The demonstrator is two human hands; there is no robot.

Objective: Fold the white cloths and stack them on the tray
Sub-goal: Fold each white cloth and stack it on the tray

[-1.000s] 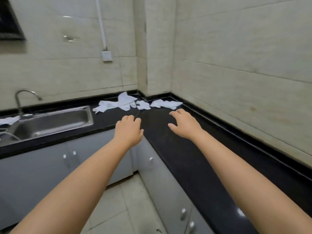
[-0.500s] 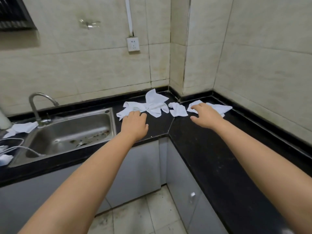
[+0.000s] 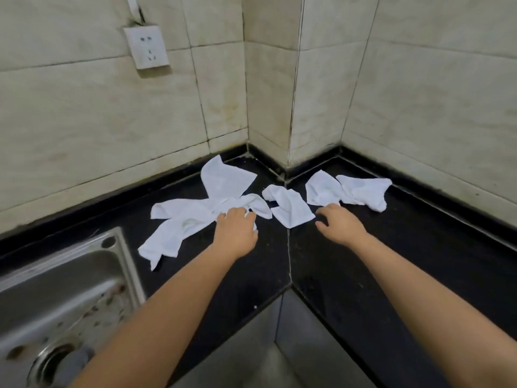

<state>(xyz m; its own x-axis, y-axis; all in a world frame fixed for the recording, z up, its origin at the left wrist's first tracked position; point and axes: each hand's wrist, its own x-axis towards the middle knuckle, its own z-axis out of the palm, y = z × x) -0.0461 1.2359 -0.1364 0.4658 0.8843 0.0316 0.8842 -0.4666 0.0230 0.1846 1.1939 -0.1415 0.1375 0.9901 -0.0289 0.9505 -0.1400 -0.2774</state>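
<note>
We note both arms extended forward: our left hand (image 3: 237, 231) with fingers curled downward, our right hand (image 3: 340, 224) palm-down, fingers loosely spread.

Two bare forearms, no sleeves, left hand (image 3: 237, 233), right hand (image 3: 340, 224), no rings or watch

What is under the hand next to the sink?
Under the left hand is the crumpled white cloth pile on the black countertop. Its fingers curl into the fabric, so the cloth beneath its palm is hidden.
</note>
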